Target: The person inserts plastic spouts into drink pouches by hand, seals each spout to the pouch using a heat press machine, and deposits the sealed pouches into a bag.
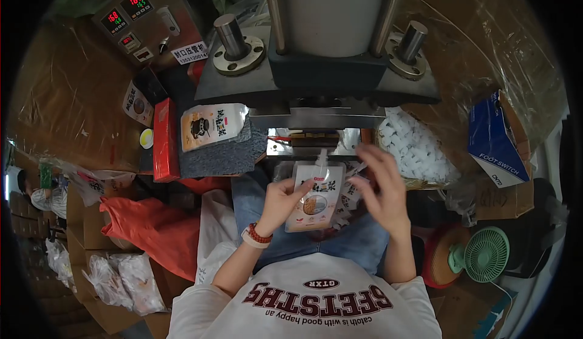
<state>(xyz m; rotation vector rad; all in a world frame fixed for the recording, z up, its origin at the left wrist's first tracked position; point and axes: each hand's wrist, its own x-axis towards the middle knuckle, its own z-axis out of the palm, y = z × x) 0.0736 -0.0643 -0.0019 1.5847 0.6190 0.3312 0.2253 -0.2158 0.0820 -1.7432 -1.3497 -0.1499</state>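
Red beads [260,236] at its wrist, my left grip [280,203] pinches, by its left side over the lap [282,245], a pouch [316,205] I judge light, floppy, slick, best held there or by the stiffer spout [321,161], my right grip [384,188] spread alongside.

- The press [328,75] stands straight before the seated person [319,293].
- Between lap and press, the front pouch [317,202] sits in the left hand [281,203], with the right hand [385,188] near its right side.
- Over to the press's left there's a mat [215,161], another pouch [206,129] on it, a long box [164,141] along its left edge.
- Behind the mat, the control panel [159,14].
- Right of the press, heaped small parts [416,146]; beyond those, the footswitch box [499,140].
- By the person's right side, a fan [487,254].
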